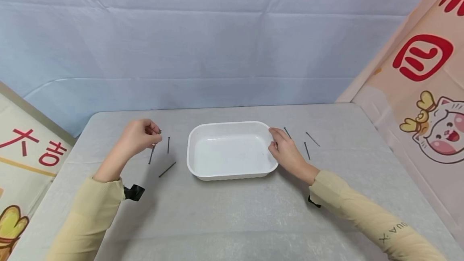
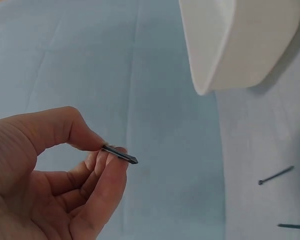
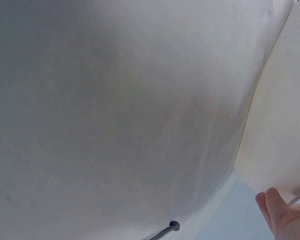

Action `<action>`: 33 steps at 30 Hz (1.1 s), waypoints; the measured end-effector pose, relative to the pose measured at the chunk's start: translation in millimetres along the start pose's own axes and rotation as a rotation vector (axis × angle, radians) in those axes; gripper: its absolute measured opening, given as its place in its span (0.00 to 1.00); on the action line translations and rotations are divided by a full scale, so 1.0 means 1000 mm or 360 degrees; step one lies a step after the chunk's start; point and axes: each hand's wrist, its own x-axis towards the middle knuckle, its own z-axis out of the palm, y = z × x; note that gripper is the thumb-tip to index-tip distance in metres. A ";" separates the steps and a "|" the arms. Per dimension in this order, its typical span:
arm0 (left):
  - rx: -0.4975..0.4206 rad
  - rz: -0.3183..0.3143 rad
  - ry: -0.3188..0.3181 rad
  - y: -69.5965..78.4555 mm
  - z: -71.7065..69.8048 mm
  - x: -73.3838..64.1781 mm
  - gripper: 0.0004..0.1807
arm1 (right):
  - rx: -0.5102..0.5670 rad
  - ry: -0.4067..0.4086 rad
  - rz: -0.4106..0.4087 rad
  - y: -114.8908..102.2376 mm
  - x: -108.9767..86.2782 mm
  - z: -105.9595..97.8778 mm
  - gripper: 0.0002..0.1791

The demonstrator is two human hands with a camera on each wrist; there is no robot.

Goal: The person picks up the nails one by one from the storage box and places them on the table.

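My left hand (image 1: 139,136) is raised over the left side of the table. Its thumb and fingertips pinch a dark nail (image 2: 121,154), whose pointed end sticks out past the fingers. To the right, my right hand (image 1: 288,154) holds the right rim of a white rectangular tray (image 1: 232,175). In the right wrist view its fingers (image 3: 275,207) show at the tray's edge. Nothing lies inside the tray. Close by the left hand, several nails lie on the table, among them a slanted nail (image 1: 167,169) and an upright-looking nail (image 1: 168,145).
Right of the tray lie more loose nails, such as one nail (image 1: 307,151) near the right hand and another nail (image 1: 313,139) farther out. A grey cloth covers the table (image 1: 232,216). Behind it hangs a pale blue backdrop (image 1: 217,59), with printed banners (image 1: 427,104) at the sides.
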 end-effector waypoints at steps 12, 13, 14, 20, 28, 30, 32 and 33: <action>-0.0081 -0.0139 0.0045 -0.030 0.001 -0.010 0.12 | 0.0006 0.0017 -0.0013 0.001 0.000 0.001 0.24; -0.0091 -0.0160 0.0048 -0.033 0.001 -0.011 0.12 | 0.0004 0.0019 -0.0014 0.000 0.000 0.001 0.24; -0.0101 -0.0178 0.0052 -0.036 0.002 -0.011 0.12 | 0.0004 0.0019 -0.0014 0.000 0.000 0.001 0.24; -0.0161 -0.0297 0.0064 -0.052 0.004 -0.012 0.13 | -0.0003 0.0015 -0.0008 0.001 0.000 0.001 0.24; -0.0188 -0.0422 0.0012 -0.071 0.007 -0.013 0.15 | 0.0002 0.0008 -0.0012 0.000 0.000 0.000 0.24; -0.0172 -0.0447 -0.0003 -0.076 0.008 -0.013 0.15 | 0.0001 0.0009 -0.0012 0.000 0.000 0.000 0.24; -0.0166 -0.0472 -0.0011 -0.080 0.009 -0.014 0.16 | -0.0001 0.0010 -0.0010 0.000 0.000 -0.001 0.24; -0.0169 -0.0488 -0.0017 -0.082 0.009 -0.014 0.16 | 0.0000 0.0010 -0.0010 0.000 0.000 -0.001 0.24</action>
